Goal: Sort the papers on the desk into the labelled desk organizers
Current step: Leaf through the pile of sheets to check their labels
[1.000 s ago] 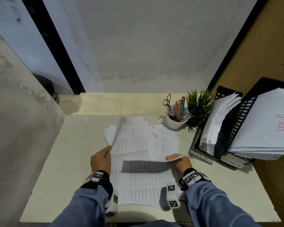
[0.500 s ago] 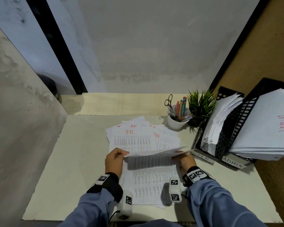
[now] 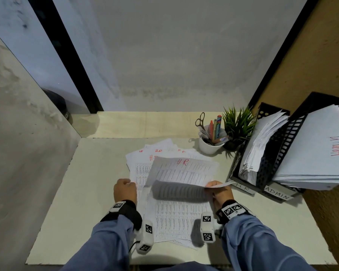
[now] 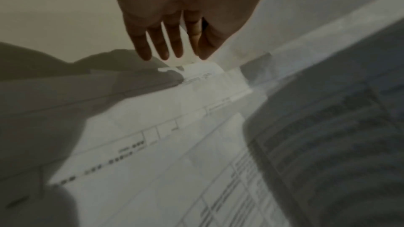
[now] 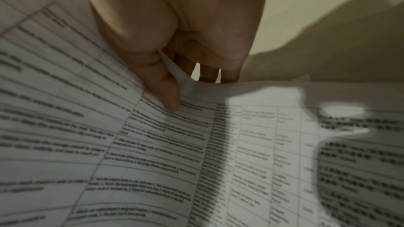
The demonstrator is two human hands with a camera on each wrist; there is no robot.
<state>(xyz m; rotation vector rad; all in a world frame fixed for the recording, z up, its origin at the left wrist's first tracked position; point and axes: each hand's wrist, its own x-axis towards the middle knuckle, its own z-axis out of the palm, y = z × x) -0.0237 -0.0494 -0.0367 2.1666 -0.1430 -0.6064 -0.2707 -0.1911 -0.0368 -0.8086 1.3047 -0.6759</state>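
Inspector: Papers [image 3: 170, 208] lie fanned on the desk [image 3: 98, 192], just left of the HR organizer [image 3: 262, 153]. One sheet marked H.R [image 3: 184, 171] is raised, pinched at its near right corner by the right hand [image 3: 221, 192].

Clerk: Left hand [image 3: 125, 189]?

Inspector: Fingers hang loose, holding nothing, beside the pile's left edge.

Clerk: Risks?

Inspector: A single-corner grip lets the sheet sag; it may catch the organizer's front wall or crumple against the papers already inside. Open desk lies left of the organizer; the pen cup [image 3: 210, 145] and plant [image 3: 237, 128] crowd its far side
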